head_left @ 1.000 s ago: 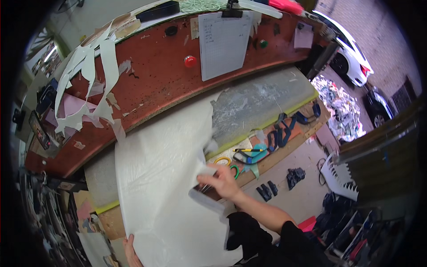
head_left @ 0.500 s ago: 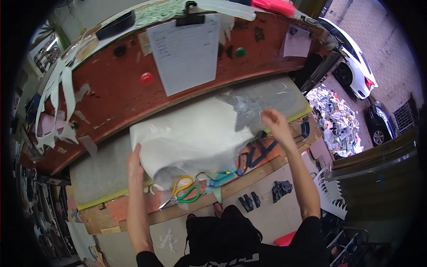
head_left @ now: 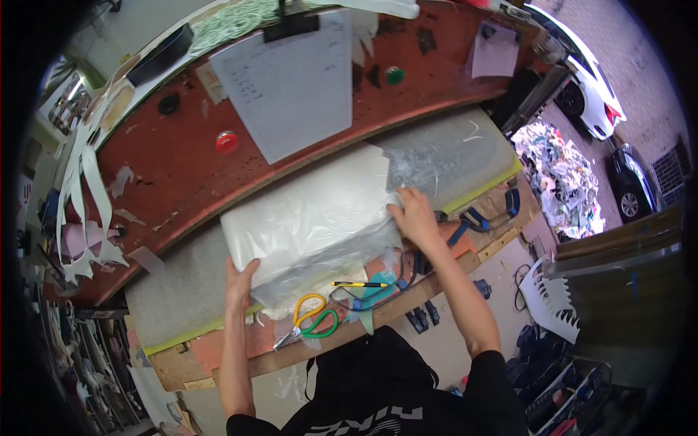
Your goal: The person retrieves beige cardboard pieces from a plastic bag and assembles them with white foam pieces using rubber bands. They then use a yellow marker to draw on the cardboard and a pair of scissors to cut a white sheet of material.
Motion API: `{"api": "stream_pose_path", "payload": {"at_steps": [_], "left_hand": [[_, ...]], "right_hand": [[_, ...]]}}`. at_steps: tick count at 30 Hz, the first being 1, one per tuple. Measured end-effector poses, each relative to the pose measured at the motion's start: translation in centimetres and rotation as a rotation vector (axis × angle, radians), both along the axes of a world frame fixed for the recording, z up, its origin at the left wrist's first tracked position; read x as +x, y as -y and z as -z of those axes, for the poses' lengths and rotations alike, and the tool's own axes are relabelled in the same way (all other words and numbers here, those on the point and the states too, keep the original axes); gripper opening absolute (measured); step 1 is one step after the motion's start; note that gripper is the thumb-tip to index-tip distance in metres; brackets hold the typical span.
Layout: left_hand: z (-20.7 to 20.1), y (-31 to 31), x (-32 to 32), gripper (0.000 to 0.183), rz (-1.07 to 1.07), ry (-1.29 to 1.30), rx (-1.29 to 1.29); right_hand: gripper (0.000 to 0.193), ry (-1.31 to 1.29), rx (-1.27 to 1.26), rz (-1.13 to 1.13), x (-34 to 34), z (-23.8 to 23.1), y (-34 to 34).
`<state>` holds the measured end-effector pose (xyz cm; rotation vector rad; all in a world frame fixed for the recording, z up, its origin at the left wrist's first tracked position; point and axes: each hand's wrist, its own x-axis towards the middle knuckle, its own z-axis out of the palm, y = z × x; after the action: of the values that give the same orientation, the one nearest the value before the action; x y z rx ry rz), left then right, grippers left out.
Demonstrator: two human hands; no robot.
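1. Sheeting first: we see a folded stack of translucent white plastic sheet (head_left: 313, 221) lying across the grey mat (head_left: 451, 156) of the worktop (head_left: 218, 349), its long side running along the red panel (head_left: 167, 174) behind it.
2. Our left hand (head_left: 238, 280) sits at the stack's lower left corner, fingers curled up against the edge and thumb over the top, so that end looks braced from the side, probably to keep the layers from sliding apart.
3. Our right hand (head_left: 414, 218) rests on the opposite end, palm down and fingers spread over the right edge, pressing the sheet flat where its jagged cut border meets the bare mat.
4. With one hand at each end, we judge the stack is being squared up and held together, since thin film like this slips and springs open easily.
5. Just in front of the stack, near the worktop's front edge, lie scissors with yellow and green handles (head_left: 313, 320), closed, and a yellow pencil (head_left: 360, 284) beside a black cord; both are close by but untouched.
6. Blue straps (head_left: 472, 218) lie to the right of our right hand, on the orange strip of the worktop.
7. On the red panel hang a clipboard with a white paper (head_left: 291, 80), a red button (head_left: 227, 141) and a green button (head_left: 393, 74).
8. Strips of white cut film (head_left: 87, 189) hang at the far left, well apart from the stack.
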<state>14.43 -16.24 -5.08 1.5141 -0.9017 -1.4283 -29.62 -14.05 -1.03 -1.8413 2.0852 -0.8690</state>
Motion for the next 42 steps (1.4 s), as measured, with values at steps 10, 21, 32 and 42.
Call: {"api": "stream_pose_path", "payload": {"at_steps": [10, 21, 32, 42], "left_hand": [[-0.5, -1.3, -6.5, 0.09, -0.022, 0.24, -0.32], [-5.6, 2.5, -8.7, 0.061, 0.343, 1.346, -0.504], [0.0, 5.1, -9.5, 0.06, 0.477, 1.499, -0.396], [-7.1, 0.7, -13.8, 0.031, 0.152, 1.263, -0.507]], "right_hand": [[0.047, -0.276, 0.394, -0.147, -6.9, 0.1, 7.7], [0.032, 0.178, 0.43, -0.276, -9.9, -0.4, 11.2], [0.018, 0.205, 0.304, -0.395, -10.7, 1.1, 10.0], [0.015, 0.885, 0.54, -0.575, -11.3, -1.7, 11.7]]}}
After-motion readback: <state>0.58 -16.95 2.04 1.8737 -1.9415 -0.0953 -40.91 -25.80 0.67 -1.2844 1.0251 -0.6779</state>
